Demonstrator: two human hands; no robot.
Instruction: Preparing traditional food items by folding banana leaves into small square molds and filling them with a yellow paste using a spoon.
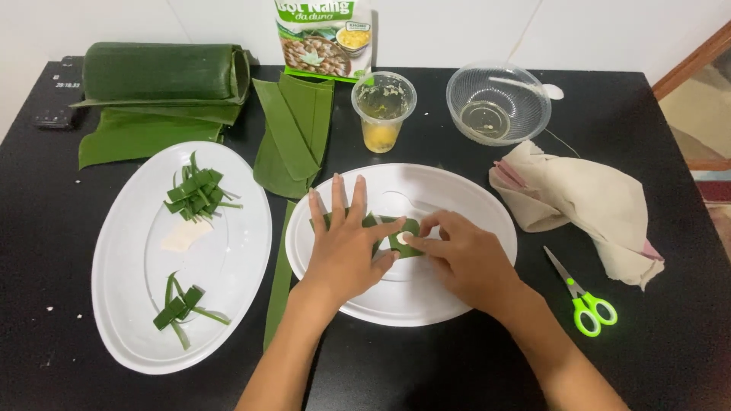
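My left hand (346,240) lies flat with fingers spread on a green leaf strip (406,246) on the white oval plate (457,198) in front of me. My right hand (464,255) pinches the same leaf strip at its right end, where a small white dab shows. The leaf is mostly hidden under both hands.
A second white oval plate (129,304) at left holds two folded leaf pieces (196,194) and a white slab (185,234). Rolled banana leaves (164,72), cut leaf strips (293,133), a plastic cup (383,110), a clear bowl (499,103), a cloth (586,202), green scissors (582,297) and a food packet (324,38) lie around.
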